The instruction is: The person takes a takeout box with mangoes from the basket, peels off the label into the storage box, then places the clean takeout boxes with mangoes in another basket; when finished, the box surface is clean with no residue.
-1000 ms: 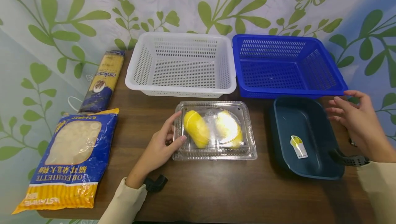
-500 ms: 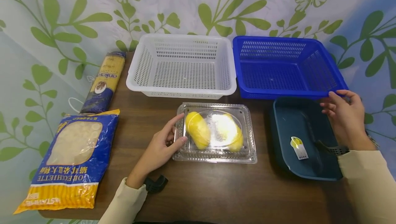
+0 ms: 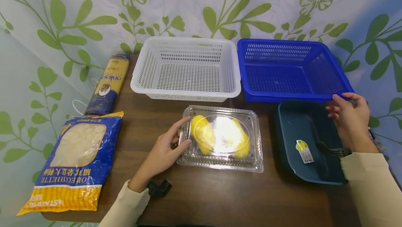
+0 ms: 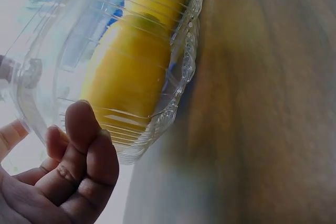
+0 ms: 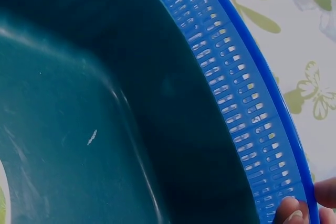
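Note:
In the head view, a clear plastic clamshell box [image 3: 257, 140] with two yellow, mango-shaped fruits [image 3: 202, 134] sits mid-table, slightly slanted. My left hand [image 3: 163, 150] holds it by its left side, thumb and forefinger at the lid edge. The left wrist view shows curled fingertips [image 4: 84, 129] right at the box's ribbed wall. Over at the right, my right hand [image 3: 353, 122] pinches the near right corner of the blue basket [image 3: 292, 98]. In the right wrist view, fingertips [image 5: 294, 211] lie on both sides of the basket's rim.
A dark teal tub [image 3: 284, 143] with a label stands beneath the right wrist, close against the blue basket. Left of that basket is a white basket [image 3: 185, 94]. A pasta packet [image 3: 108, 84] and a bag of orecchiette [image 3: 75, 157] lie along the table's left side.
My right hand has moved left and taken hold of the blue basket's corner. The clamshell box, in my left hand, has turned a little clockwise.

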A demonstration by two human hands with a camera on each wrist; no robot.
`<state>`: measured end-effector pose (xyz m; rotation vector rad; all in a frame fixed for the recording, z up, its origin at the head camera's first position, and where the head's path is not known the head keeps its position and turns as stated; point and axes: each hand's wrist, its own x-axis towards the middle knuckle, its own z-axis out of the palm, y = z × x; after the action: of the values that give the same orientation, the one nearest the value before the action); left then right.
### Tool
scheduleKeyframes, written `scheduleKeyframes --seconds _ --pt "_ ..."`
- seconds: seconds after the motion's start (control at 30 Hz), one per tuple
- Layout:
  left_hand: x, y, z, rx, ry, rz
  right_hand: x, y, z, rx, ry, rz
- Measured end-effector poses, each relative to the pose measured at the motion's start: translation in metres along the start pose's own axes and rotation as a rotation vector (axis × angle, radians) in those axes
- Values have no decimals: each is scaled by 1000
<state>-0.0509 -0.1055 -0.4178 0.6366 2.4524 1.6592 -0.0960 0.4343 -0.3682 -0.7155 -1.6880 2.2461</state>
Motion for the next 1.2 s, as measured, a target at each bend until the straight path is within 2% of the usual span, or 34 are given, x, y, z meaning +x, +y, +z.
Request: scheduleKeyframes --seconds 0.37,0.63,0.93,1.2 --pt "17 28 -10 -5 -58 48 0 2 -1 -45 -9 0" --pt "37 45 -14 -6 -89 118 0 1 -3 21 -19 -8" --pt "57 61 -14 -6 -38 124 3 0 2 5 -39 -14" --pt "79 73 -9 -112 -38 135 2 2 0 11 -33 -26"
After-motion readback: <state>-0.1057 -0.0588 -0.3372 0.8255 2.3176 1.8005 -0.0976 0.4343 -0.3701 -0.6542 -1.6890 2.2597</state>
